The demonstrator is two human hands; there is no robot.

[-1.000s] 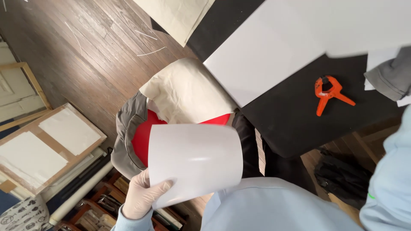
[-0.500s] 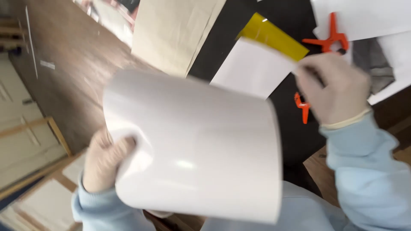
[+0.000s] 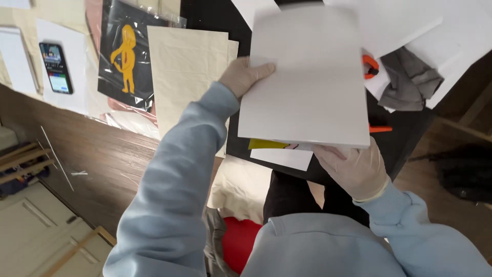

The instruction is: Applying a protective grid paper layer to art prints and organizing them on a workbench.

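Observation:
A large white sheet of stiff paper (image 3: 312, 77) is held flat over the black tabletop (image 3: 210, 15). My left hand (image 3: 243, 74), in a pale glove, grips the sheet's left edge. My right hand (image 3: 353, 169), also gloved, holds its near right corner from below. Under the sheet's near edge a yellow piece (image 3: 266, 144) and another white sheet (image 3: 282, 159) peek out.
Cream cloth (image 3: 187, 66) lies left of the sheet, beside a black print with a yellow figure (image 3: 125, 51) and a phone (image 3: 55, 66). Orange clamps (image 3: 370, 65) and grey cloth (image 3: 407, 82) lie at the right with more white sheets (image 3: 410, 25). Wooden frames (image 3: 20, 159) stand on the floor.
The white sheet, curled in my left hand before, is now flat and held by both hands over the table. My view has swung up toward the tabletop.

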